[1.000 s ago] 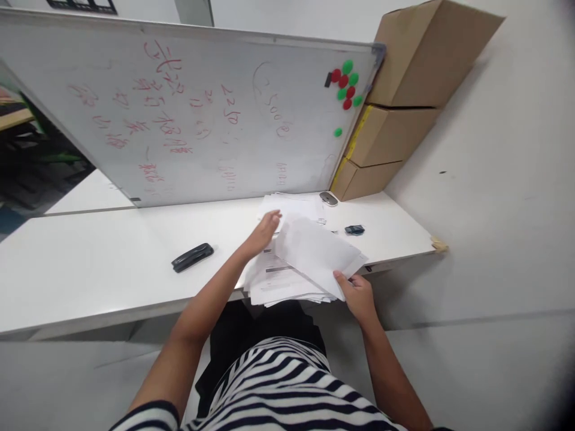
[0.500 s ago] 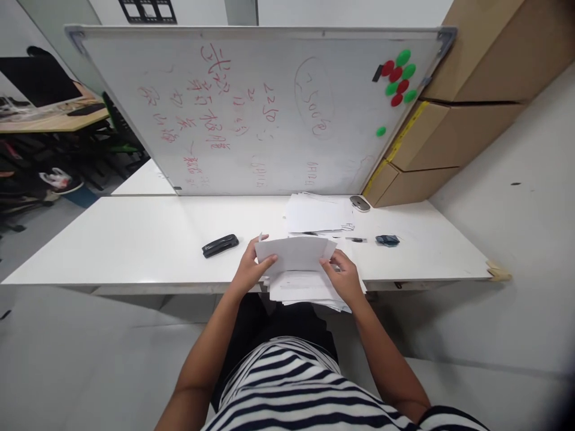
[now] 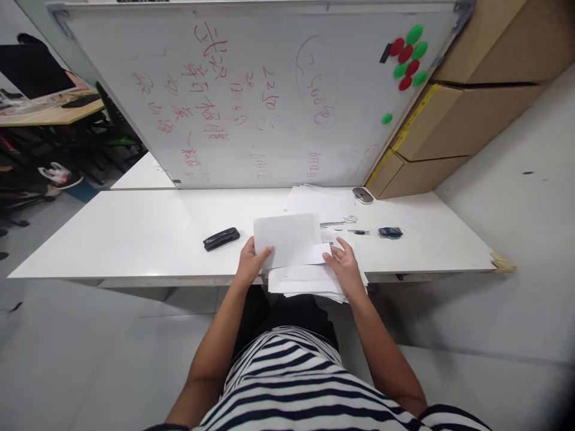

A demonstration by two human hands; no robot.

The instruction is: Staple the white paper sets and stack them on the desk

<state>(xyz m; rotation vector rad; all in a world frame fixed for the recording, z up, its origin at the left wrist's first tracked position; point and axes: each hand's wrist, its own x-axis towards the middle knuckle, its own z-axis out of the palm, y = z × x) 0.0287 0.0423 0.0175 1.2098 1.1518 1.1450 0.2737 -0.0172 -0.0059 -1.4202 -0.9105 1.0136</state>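
Note:
My left hand (image 3: 254, 258) is closed on the left edge of some white paper sheets (image 3: 285, 239), its thumb lying on top. The sheets are held above the desk's front edge. At their lower right corner my right hand (image 3: 344, 263) pinches a smaller white piece of paper (image 3: 320, 254) with the thumb; its other fingers are partly spread. I cannot tell whether that piece is separate or a folded corner. Below both hands a stack of printed papers (image 3: 305, 281) overhangs the desk edge. A black stapler (image 3: 221, 239) lies left of my left hand.
Another pile of papers (image 3: 321, 203) lies farther back on the white desk (image 3: 135, 239). Right of it are a computer mouse (image 3: 362, 195), a pen (image 3: 359, 231) and a small dark packet (image 3: 390, 233). A whiteboard (image 3: 269, 36) stands behind, with cardboard boxes (image 3: 489, 114) stacked at right.
The sheets, bent upright before, now lie flatter and show more of their face. My right hand has opened somewhat and holds a small piece at the corner. The view has tilted slightly down.

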